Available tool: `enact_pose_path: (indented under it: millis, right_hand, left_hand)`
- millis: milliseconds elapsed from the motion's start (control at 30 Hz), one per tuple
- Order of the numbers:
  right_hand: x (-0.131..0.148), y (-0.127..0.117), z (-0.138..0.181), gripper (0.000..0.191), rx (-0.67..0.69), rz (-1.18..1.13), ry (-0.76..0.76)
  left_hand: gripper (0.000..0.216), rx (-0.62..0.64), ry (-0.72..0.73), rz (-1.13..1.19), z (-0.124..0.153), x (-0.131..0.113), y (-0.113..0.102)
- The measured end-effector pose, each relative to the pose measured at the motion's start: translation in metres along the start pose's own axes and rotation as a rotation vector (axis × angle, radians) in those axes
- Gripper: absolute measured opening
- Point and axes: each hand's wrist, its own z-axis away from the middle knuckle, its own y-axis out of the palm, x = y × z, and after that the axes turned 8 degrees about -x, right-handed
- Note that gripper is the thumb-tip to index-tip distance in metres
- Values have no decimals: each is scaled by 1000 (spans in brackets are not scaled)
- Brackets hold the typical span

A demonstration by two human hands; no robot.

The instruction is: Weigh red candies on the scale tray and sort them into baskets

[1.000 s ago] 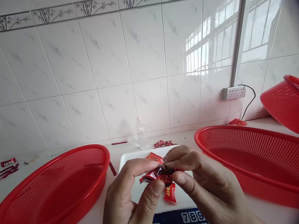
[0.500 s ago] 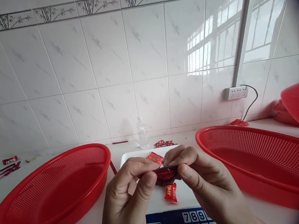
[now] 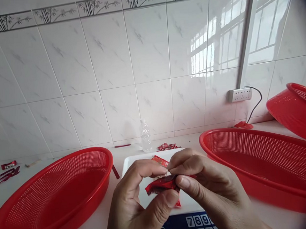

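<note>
A small red wrapped candy (image 3: 160,184) is held in front of me above the scale. My right hand (image 3: 207,180) pinches its right end between thumb and fingers. My left hand (image 3: 145,198) has its thumb against the underside and its index fingertip by the top edge; the candy's left end sticks out between them. Beneath the hands is a scale with a white pan (image 3: 131,160) and a blue keypad (image 3: 193,223). On the pan lie an orange-red packet (image 3: 160,160) and another red packet (image 3: 178,203), both partly hidden.
Red plastic baskets stand on the left (image 3: 95,195) and right (image 3: 252,187). Another red basket (image 3: 294,108) tilts at the far right. Behind the scale are a clear bottle (image 3: 145,136) and patterned red packets (image 3: 167,146). A power strip (image 3: 240,94) hangs on the tiled wall.
My left fingers have loosened from the candy's left end, which now shows, and the left thumb has slid right along the underside. The tilted basket at far right shows more.
</note>
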Motion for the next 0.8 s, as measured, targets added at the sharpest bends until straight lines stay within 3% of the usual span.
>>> enact_pose_path:
  millis: [233,567,800]
  right_hand:
    - [-1,-1,1,2,34,3,-17]
    - [1,-2,3,7,4,5,-44]
    - [-4,2,1,8,61,-304,130]
  left_hand:
    - [11,-26,31,24,0,-1,0]
    - [20,23,91,23,1,2,-2]
    - [12,20,83,12,-1,0,-3]
